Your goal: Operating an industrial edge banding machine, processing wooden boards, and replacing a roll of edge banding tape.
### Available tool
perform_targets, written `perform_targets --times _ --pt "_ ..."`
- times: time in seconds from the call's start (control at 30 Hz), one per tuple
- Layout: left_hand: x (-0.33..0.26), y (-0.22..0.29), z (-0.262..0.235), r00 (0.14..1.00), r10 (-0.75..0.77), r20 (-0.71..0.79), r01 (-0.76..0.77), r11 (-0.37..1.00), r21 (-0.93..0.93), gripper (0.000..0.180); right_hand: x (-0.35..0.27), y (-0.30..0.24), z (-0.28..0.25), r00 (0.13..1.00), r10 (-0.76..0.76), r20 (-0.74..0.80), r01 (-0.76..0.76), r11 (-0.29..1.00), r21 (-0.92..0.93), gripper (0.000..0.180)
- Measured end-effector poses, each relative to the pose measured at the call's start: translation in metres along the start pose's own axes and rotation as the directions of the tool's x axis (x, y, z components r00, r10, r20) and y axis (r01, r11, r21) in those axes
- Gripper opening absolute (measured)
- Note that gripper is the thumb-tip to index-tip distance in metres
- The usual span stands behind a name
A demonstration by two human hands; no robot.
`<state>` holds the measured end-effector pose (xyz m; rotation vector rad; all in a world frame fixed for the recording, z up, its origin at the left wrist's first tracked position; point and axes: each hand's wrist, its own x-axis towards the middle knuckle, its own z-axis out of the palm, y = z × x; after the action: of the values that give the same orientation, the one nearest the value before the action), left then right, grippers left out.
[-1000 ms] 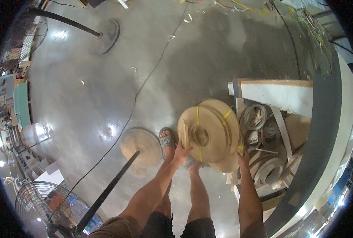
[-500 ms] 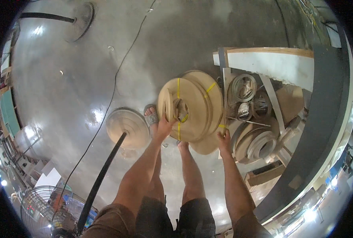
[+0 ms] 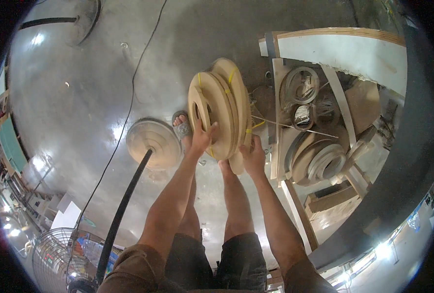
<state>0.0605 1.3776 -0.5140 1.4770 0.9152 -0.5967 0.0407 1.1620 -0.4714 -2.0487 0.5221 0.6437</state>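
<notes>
The person is standing on a shiny concrete floor (image 3: 80, 97) and holding up a bundle of flat tan coils (image 3: 222, 110), wound strips that look like edge banding, tied together with yellow straps (image 3: 231, 76). The bundle is standing on edge in the air in front of the legs, above the sandalled foot (image 3: 182, 126) and just left of a wooden rack (image 3: 324, 122).

The left hand (image 3: 202, 136) is gripping the near face of the front coil, with its fingers hooked into the centre hole. The right hand (image 3: 253, 158) is cupping the bundle from below and behind, fingers curled round the lower rim (how tightly they are closing I cannot tell, as the coils are hiding the fingertips). Both hands are carrying the weight; nothing is resting on the floor or the rack.

The step in hand appears to be the carrying of the bundle at the rack, which is already holding several other coils (image 3: 319, 161), some lying flat and some leaning between its slats. Whether the bundle is going in or coming out cannot be judged from this view.

Any next move is calling for a firm two-handed grip, since the coils are only loosely strapped and could slide apart, and for keeping the feet clear of the round base (image 3: 153, 141) of the black pole (image 3: 124, 210) and the thin cable (image 3: 129, 97) trailing across the floor.
</notes>
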Motion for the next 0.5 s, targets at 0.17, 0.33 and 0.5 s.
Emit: perform_targets --times 0.17,0.33,0.5 --pt "0.064 -0.1 -0.055 0.998 0.062 -0.009 -0.059 0.896 -0.441 0.069 -0.009 -0.056 0.068 0.992 0.01 0.127 -0.002 0.998 -0.062 0.071" --pt "0.059 -0.081 -0.067 0.986 -0.078 0.146 0.163 0.622 -0.766 0.067 -0.009 -0.065 0.082 0.964 0.135 0.229 -0.178 0.967 0.18 0.055" --pt "0.067 -0.055 -0.092 0.957 -0.066 0.281 0.224 0.785 -0.577 0.096 0.021 -0.005 0.111 0.97 0.101 0.221 -0.187 0.891 0.413 0.056"
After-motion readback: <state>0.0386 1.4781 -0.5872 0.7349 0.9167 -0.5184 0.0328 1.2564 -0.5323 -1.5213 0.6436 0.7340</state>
